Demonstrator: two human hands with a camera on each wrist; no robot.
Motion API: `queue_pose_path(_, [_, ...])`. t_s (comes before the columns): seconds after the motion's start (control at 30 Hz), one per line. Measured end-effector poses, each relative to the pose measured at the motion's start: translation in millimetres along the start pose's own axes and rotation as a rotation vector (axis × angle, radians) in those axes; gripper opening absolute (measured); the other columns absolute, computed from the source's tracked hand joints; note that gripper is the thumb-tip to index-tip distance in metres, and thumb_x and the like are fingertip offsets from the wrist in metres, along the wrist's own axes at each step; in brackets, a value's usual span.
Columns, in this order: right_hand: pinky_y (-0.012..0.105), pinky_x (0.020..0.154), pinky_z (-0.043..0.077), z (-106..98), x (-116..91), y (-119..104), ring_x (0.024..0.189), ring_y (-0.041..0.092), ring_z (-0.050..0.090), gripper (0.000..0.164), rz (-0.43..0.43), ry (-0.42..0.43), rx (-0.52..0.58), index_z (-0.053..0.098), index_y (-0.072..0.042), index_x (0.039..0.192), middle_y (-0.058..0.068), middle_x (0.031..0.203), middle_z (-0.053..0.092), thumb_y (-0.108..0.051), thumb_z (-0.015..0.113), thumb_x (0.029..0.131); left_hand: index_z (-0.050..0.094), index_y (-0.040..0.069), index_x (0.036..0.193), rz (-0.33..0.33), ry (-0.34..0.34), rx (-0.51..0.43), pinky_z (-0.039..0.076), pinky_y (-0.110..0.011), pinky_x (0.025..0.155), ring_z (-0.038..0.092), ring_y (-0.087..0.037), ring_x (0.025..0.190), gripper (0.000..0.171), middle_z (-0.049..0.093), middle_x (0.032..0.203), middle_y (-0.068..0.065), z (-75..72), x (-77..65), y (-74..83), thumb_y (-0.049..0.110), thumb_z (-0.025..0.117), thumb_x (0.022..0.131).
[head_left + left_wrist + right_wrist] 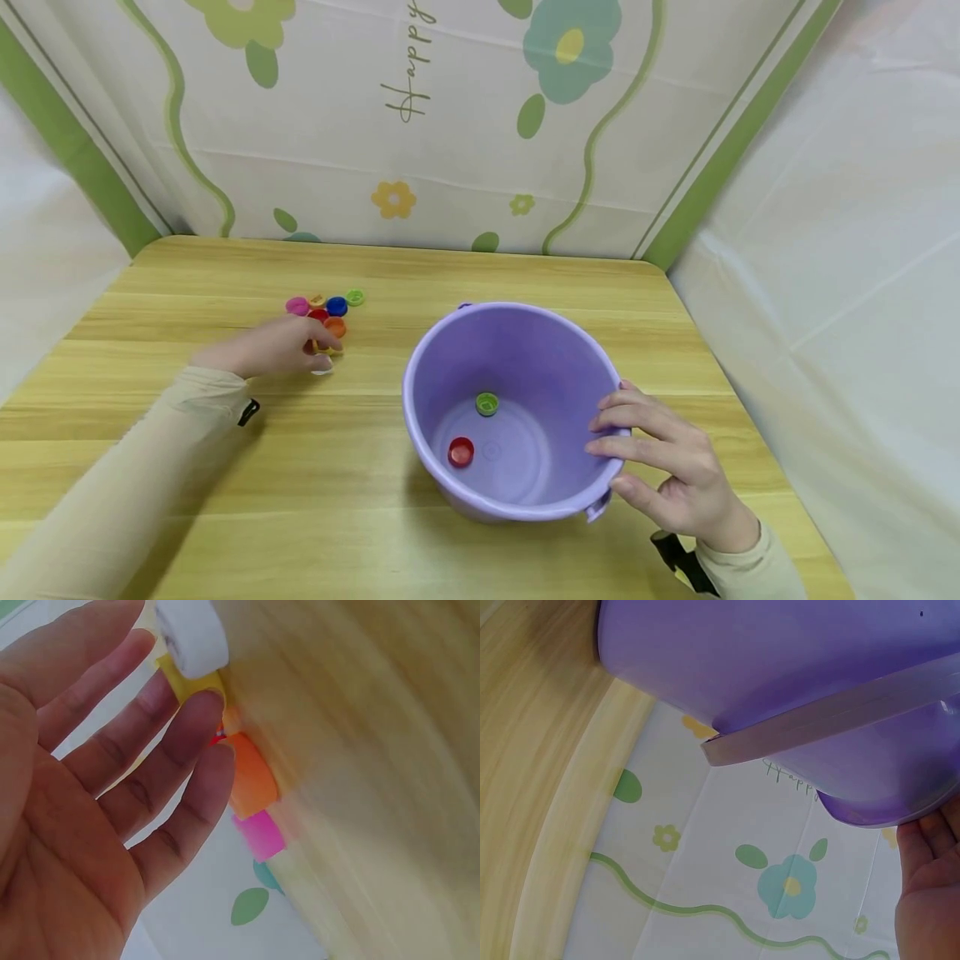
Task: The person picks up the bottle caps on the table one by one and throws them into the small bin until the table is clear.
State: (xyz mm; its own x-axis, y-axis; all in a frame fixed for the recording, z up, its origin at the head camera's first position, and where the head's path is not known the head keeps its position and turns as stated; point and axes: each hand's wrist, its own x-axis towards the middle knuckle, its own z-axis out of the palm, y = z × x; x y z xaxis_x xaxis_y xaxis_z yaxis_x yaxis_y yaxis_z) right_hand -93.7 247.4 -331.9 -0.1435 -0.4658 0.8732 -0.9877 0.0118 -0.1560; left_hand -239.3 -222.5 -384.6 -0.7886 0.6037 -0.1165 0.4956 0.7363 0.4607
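1 floral cloth [465, 142] bhnd bkt [517, 350] + caps [337, 307]

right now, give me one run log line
left hand: at caps on table | right hand: grips bucket | in bucket: red cap, green cap

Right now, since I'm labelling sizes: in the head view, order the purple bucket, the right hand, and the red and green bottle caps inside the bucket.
Purple bucket
Right hand
Red bottle cap and green bottle cap: too alike to rank surely.
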Motion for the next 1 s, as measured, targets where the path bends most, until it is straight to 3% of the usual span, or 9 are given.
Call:
queue_pose_path(0.37, [0.047, 0.110, 0.036, -1, 1, -1, 0.097, 0.036, 0.060, 0.025, 0.002, -0.005, -0.005, 0.073, 0.006, 0.092, 0.024, 0.093, 0.065, -0.017, 0.065, 0.096, 0.074, 0.004, 0.112, 0.013, 0.028, 0.015, 0.051, -0.029, 0.069, 0.059, -0.014, 0.080, 0.023, 0.071, 0.107, -0.005, -0.4, 2.9, 1.4, 0.010, 0.074, 0.089])
queue_pose_path(0.47, [0.047, 0.110, 0.036, -1, 1, -1, 0.096, 0.036, 0.060, 0.025, 0.001, -0.004, -0.006, 0.073, 0.007, 0.091, 0.024, 0.093, 0.065, -0.017, 0.065, 0.096, 0.075, 0.003, 0.109, 0.031, 0.076, 0.042, 0.055, -0.036, 0.074, 0.064, -0.020, 0.090, 0.022, 0.071, 0.108, -0.008, -2.0, 5.8, -0.7, 0.008, 0.075, 0.088])
queue_pose_path(0.5, [0.047, 0.110, 0.036, -1, 1, -1, 0.096, 0.036, 0.060, 0.025, 0.001, -0.003, -0.006, 0.073, 0.007, 0.091, 0.024, 0.093, 0.065, -0.017, 0.065, 0.096, 0.075, 0.003, 0.108, 0.044, 0.095, 0.050, 0.054, -0.041, 0.082, 0.065, -0.024, 0.095, 0.021, 0.071, 0.107, -0.009, -2.6, 7.4, -1.6, 0.007, 0.076, 0.087])
queue_pose_path(0.6, [0.047, 0.110, 0.036, -1, 0, -1, 0.097, 0.036, 0.060, 0.025, 0.002, -0.003, -0.004, 0.073, 0.007, 0.091, 0.024, 0.093, 0.066, -0.017, 0.065, 0.096, 0.076, 0.002, 0.102, 0.090, 0.134, 0.074, 0.042, -0.054, 0.103, 0.065, -0.032, 0.106, 0.017, 0.072, 0.105, -0.009, -4.2, 12.7, -4.2, 0.003, 0.076, 0.085])
queue_pose_path(0.7, [0.047, 0.110, 0.036, 0, 0, 0, 0.098, 0.036, 0.060, 0.025, 0.003, -0.004, 0.001, 0.073, 0.007, 0.091, 0.024, 0.093, 0.066, -0.017, 0.065, 0.096, 0.075, 0.002, 0.098, 0.110, 0.125, 0.077, 0.025, -0.058, 0.112, 0.065, -0.033, 0.107, 0.014, 0.073, 0.101, -0.007, -6.0, 17.4, -5.9, 0.001, 0.076, 0.085])
queue_pose_path(0.73, [0.047, 0.110, 0.036, 0, 0, 0, 0.098, 0.036, 0.060, 0.025, 0.003, -0.003, 0.002, 0.073, 0.007, 0.091, 0.024, 0.093, 0.066, -0.017, 0.065, 0.096, 0.075, 0.002, 0.099, 0.104, 0.116, 0.076, 0.024, -0.058, 0.112, 0.065, -0.032, 0.106, 0.014, 0.072, 0.101, -0.006, -6.5, 18.1, -5.8, 0.001, 0.076, 0.085])
queue_pose_path(0.83, [0.047, 0.110, 0.036, 0, 0, 0, 0.098, 0.036, 0.060, 0.025, 0.002, -0.004, 0.004, 0.073, 0.007, 0.091, 0.024, 0.093, 0.066, -0.016, 0.065, 0.096, 0.075, 0.004, 0.100, 0.081, 0.087, 0.066, 0.026, -0.059, 0.112, 0.065, -0.032, 0.106, 0.015, 0.072, 0.100, -0.004, -7.6, 19.6, -5.7, 0.002, 0.076, 0.085])
queue_pose_path(1.0, [0.047, 0.110, 0.036, -1, -1, 0, 0.097, 0.036, 0.060, 0.025, 0.003, -0.003, 0.002, 0.073, 0.006, 0.091, 0.024, 0.093, 0.065, -0.017, 0.065, 0.096, 0.076, 0.012, 0.100, 0.019, 0.043, 0.061, 0.043, -0.052, 0.097, 0.061, -0.029, 0.104, 0.016, 0.071, 0.099, 0.002, -6.1, 20.6, -5.1, 0.008, 0.078, 0.084])
